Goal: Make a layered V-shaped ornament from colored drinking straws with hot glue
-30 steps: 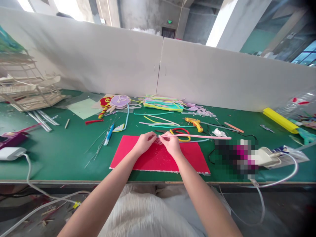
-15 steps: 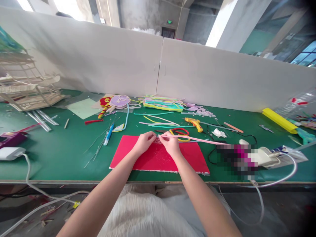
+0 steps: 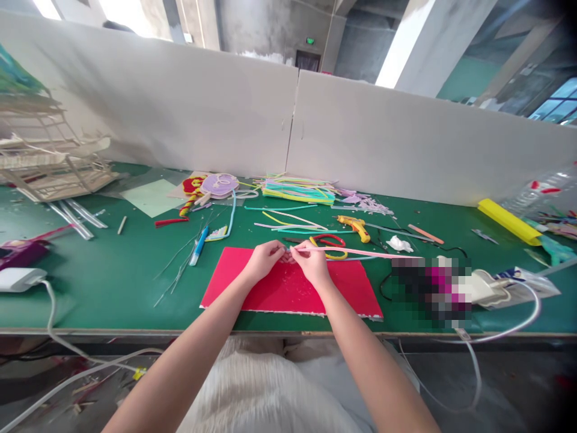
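Above the red board (image 3: 270, 294), my two hands meet fingertip to fingertip. My right hand (image 3: 311, 260) is closed in a pinch on a long pink craft strip (image 3: 356, 251), whose free length runs out to the right past the board. My left hand (image 3: 265, 260) is also closed, its fingers pinched at the near end of the strip; the fingers hide the exact spot. Scissors (image 3: 331, 240) with red and yellow handles lie just behind my right hand. A yellow glue gun (image 3: 354, 227) rests farther back.
A bundle of pastel strips (image 3: 297, 191) lies by the partition (image 3: 383, 132). Left of the board are a blue pen-like tool (image 3: 199, 245), thin wires and a lilac lollipop-shaped piece (image 3: 219, 185). A white charger (image 3: 487, 286) with a cable sits on the right.
My hands hold nearly the same pose over the board. The free end of the pink strip has shifted very slightly.
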The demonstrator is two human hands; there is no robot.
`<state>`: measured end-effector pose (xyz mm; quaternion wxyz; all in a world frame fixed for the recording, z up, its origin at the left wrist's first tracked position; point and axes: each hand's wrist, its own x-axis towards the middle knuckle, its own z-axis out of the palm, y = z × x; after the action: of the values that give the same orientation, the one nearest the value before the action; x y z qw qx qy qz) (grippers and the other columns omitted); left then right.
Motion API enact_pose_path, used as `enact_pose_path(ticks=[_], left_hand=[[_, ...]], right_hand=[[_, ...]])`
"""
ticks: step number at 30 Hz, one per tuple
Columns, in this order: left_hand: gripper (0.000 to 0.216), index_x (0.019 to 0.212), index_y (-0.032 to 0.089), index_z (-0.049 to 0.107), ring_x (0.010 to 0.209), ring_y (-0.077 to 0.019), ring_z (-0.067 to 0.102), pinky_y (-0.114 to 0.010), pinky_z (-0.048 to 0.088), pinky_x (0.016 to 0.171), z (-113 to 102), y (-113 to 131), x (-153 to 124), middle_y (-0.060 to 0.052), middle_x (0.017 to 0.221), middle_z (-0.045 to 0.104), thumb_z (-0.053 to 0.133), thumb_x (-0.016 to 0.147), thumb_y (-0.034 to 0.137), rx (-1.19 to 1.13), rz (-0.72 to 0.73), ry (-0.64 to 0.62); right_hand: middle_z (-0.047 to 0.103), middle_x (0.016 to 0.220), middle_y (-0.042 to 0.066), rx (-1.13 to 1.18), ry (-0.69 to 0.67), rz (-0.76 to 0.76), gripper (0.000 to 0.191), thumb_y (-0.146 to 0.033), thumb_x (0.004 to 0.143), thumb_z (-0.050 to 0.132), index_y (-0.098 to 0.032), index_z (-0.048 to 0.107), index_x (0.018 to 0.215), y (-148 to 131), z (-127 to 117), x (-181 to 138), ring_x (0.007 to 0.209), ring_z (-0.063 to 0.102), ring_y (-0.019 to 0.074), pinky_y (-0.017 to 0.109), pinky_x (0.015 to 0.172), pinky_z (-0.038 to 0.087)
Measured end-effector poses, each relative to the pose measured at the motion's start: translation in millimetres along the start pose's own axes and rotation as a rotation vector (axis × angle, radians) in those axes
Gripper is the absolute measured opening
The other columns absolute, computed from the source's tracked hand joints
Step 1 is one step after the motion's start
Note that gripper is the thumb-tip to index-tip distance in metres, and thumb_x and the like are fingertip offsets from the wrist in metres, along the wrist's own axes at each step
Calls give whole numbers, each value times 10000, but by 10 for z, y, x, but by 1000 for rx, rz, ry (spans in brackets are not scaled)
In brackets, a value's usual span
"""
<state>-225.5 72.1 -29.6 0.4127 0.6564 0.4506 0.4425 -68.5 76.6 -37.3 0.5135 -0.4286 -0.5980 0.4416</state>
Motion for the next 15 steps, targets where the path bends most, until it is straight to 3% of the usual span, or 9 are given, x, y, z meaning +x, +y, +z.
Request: enact_pose_path(ticks=[6, 12, 15], left_hand=[[397, 814, 154, 598, 690, -198, 675, -320, 541, 677, 24, -41, 34, -64, 718, 698, 413, 848, 504, -78, -15, -12], [272, 832, 169, 638, 781, -202, 651, -295, 499, 742, -3, -11, 11, -51, 813, 701, 590, 761, 427, 4, 2, 32], [237, 796, 170, 645, 778, -195, 642, -283, 483, 745, -9, 21, 2, -42, 795, 697, 578, 772, 396, 40, 10, 52]], right_hand=[[639, 569, -11, 145, -23, 131, 346, -512, 652, 693, -210, 526, 679, -79, 5, 18, 496, 632, 178, 380, 563, 572], [651, 567, -18, 218, -29, 203, 354, -495, 632, 714, -202, 520, 679, -106, -3, 22, 490, 636, 160, 342, 551, 579], [649, 566, -20, 231, -43, 213, 347, -469, 625, 728, -193, 523, 669, -107, 4, 15, 479, 630, 143, 302, 526, 575]])
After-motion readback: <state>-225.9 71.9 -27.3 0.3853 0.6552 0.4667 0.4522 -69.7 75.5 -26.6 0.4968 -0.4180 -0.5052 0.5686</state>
